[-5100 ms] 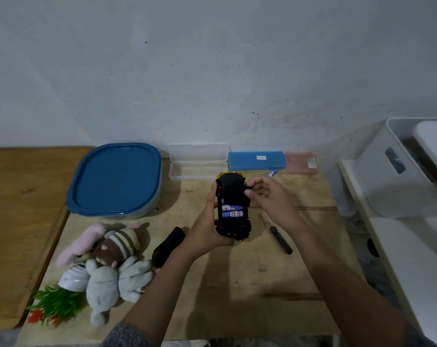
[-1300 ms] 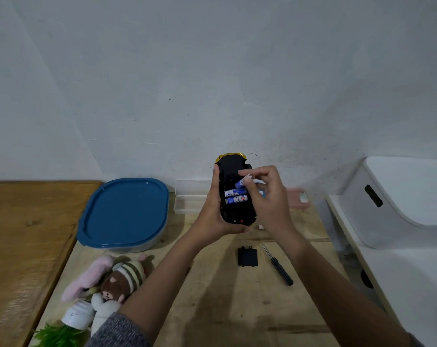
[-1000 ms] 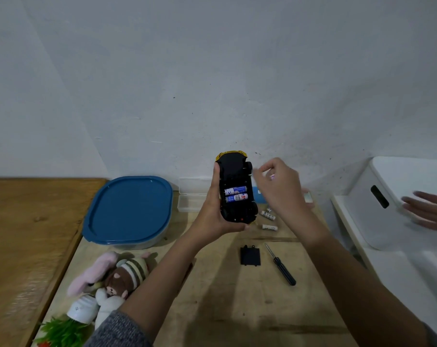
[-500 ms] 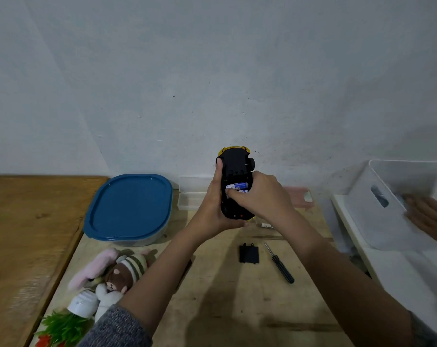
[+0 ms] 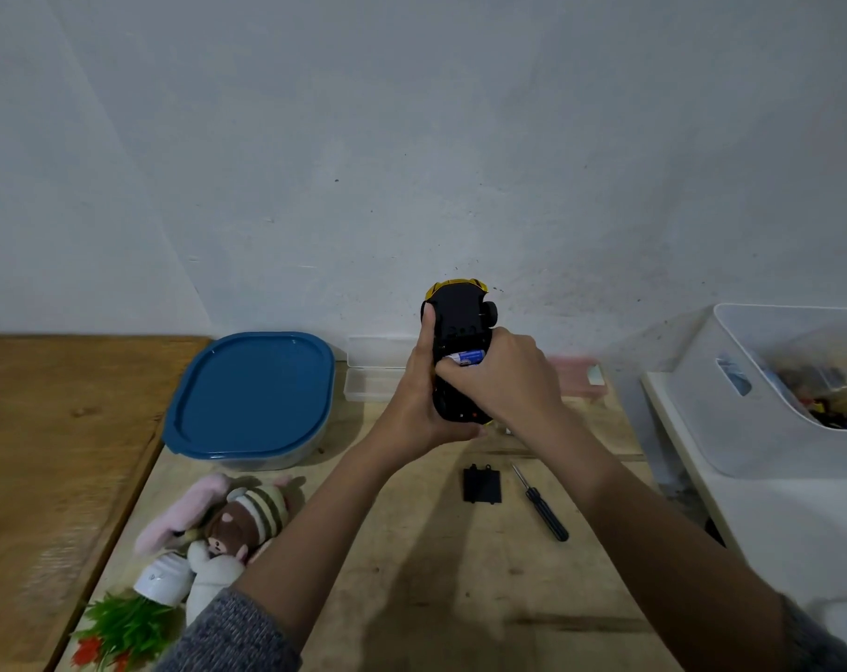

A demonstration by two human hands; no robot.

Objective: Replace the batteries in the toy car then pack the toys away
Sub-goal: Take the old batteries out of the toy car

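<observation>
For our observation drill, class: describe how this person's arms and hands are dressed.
The left hand and the right hand are bare: no gloves, rings or watch show. Each arm has a mottled grey knit sleeve, left sleeve and right sleeve, seen only at the bottom edge; the forearms are uncovered.

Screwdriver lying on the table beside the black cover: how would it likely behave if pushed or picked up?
The screwdriver looks rigid, a thin metal shaft in a black handle, so it should lift without flexing. Its round, slim handle lies flat on the wooden table, so a sideways push would probably roll it.
</observation>
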